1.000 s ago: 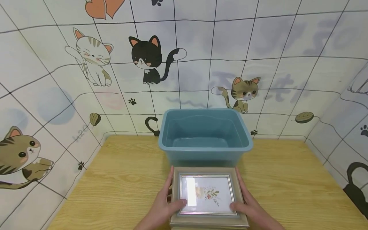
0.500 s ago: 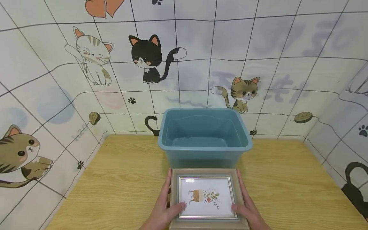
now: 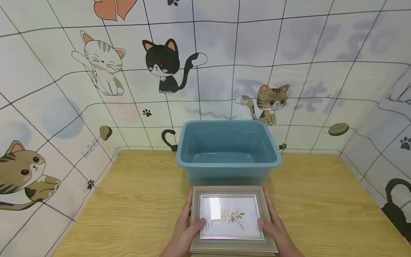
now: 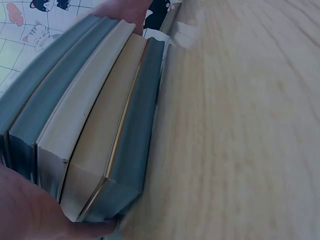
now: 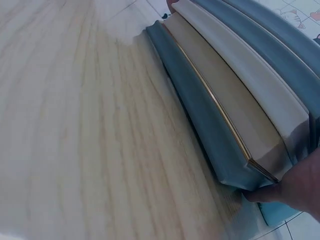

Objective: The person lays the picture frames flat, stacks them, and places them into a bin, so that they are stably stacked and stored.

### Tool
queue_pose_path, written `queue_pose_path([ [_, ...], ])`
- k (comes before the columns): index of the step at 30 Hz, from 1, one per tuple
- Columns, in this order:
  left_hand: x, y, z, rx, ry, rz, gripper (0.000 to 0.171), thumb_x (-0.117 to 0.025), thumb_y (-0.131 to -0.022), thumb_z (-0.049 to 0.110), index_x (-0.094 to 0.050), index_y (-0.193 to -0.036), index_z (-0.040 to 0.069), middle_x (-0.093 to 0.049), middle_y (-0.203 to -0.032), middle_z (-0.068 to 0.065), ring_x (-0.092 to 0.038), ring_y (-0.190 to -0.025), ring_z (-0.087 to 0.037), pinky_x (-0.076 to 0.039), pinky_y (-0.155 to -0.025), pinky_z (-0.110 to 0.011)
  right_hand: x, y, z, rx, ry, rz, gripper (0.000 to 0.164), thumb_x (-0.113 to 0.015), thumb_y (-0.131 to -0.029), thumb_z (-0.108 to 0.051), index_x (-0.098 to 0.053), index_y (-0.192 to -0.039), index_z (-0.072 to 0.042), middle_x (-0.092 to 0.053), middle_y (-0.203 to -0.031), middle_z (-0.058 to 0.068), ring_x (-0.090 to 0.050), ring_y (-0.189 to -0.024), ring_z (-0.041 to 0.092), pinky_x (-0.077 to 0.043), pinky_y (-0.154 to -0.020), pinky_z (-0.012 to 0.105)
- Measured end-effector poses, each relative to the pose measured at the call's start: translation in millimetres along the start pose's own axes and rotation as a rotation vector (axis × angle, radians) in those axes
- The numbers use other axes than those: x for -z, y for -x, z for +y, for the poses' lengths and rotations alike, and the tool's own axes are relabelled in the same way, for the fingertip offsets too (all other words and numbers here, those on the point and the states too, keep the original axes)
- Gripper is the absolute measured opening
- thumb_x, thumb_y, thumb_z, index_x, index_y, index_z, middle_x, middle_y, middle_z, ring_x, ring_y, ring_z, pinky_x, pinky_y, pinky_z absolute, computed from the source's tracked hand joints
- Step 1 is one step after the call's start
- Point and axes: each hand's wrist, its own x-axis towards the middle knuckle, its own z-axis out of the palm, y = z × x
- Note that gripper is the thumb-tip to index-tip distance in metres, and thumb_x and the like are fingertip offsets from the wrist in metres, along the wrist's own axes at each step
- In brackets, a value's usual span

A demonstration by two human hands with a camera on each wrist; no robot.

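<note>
A stack of picture frames [image 3: 231, 245] sits at the front of the table, close in front of a blue plastic tub [image 3: 228, 175]. The top frame is beige with a silver inner edge and a floral print [image 3: 236, 217], part of it lost in glare. My left hand [image 3: 183, 230] grips the stack's left side, thumb on top. On the opposite side my right hand [image 3: 278, 228] holds it the same way. Several frame edges, bluish, white and beige, show layered in the left wrist view [image 4: 100, 105] and the right wrist view [image 5: 240, 85].
The tub, with nothing visible inside, stands against the back wall [image 3: 218, 46], which has cat drawings and grid lines. Wood-grain table surface [image 3: 135, 200] extends to the left and right of the stack. Side walls rise at both ends.
The stack tips a little toward me half a second ago, then levels back, and the glare returns on the print. Both hands keep their hold; the tub stays put.
</note>
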Motion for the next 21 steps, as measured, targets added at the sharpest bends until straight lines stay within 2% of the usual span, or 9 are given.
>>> queue_pose_path([
  [4,0.0,-2.1,5.7,0.015,-0.024,-0.012,0.088,-0.064,-0.099,0.021,-0.008,-0.166,0.032,-0.015,-0.169,-0.012,-0.03,-0.143,-0.038,-0.033,-0.107,-0.053,-0.3,-2.5,-3.0,-0.022,-0.03,0.006,0.08,-0.043,-0.105,-0.016,0.0,-0.161,-0.052,0.007,-0.165,0.014,-0.051,-0.119,0.036,-0.051,-0.088,0.05],
  [8,-0.3,-4.6,16.1,0.048,-0.026,-0.037,0.087,-0.063,-0.099,0.024,-0.007,-0.167,0.031,-0.019,-0.167,-0.019,-0.045,-0.133,-0.04,-0.045,-0.099,-0.047,-1.2,-2.6,-8.0,-0.044,-0.037,0.02,0.08,-0.043,-0.103,-0.017,-0.001,-0.161,-0.054,0.002,-0.163,0.019,-0.053,-0.115,0.035,-0.051,-0.088,0.05],
  [10,-0.8,-5.4,21.6,0.078,-0.011,-0.046,0.088,-0.063,-0.099,0.024,-0.007,-0.166,0.032,-0.022,-0.164,-0.022,-0.052,-0.126,-0.039,-0.049,-0.094,-0.044,-2.1,-1.9,-12.3,-0.063,-0.038,0.039,0.08,-0.044,-0.103,-0.018,-0.002,-0.16,-0.055,-0.002,-0.162,0.022,-0.054,-0.114,0.034,-0.052,-0.087,0.05],
  [15,-2.7,-7.2,35.2,0.167,0.034,-0.055,0.092,-0.062,-0.096,0.024,-0.004,-0.166,0.033,-0.016,-0.166,-0.023,-0.047,-0.13,-0.039,-0.046,-0.098,-0.047,-5.9,-0.1,-25.9,-0.122,-0.036,0.053,0.079,-0.043,-0.104,-0.022,0.0,-0.159,-0.056,-0.003,-0.162,0.023,-0.057,-0.111,0.034,-0.052,-0.087,0.048],
  [19,-2.6,-9.9,44.8,0.193,0.097,-0.065,0.095,-0.063,-0.093,0.02,-0.003,-0.166,0.03,-0.02,-0.163,-0.024,-0.052,-0.122,-0.034,-0.049,-0.093,-0.039,-13.8,2.5,-38.1,-0.109,0.004,0.111,0.082,-0.045,-0.102,-0.018,0.002,-0.163,-0.047,-0.005,-0.163,0.027,-0.061,-0.106,0.034,-0.055,-0.083,0.048],
  [21,-2.3,-11.7,49.5,0.194,0.119,-0.068,0.096,-0.064,-0.092,0.019,-0.005,-0.166,0.031,-0.025,-0.16,-0.023,-0.054,-0.118,-0.031,-0.05,-0.09,-0.036,-17.7,5.0,-46.1,-0.124,0.011,0.137,0.082,-0.046,-0.102,-0.019,0.002,-0.163,-0.047,-0.009,-0.161,0.027,-0.062,-0.104,0.035,-0.056,-0.082,0.049],
])
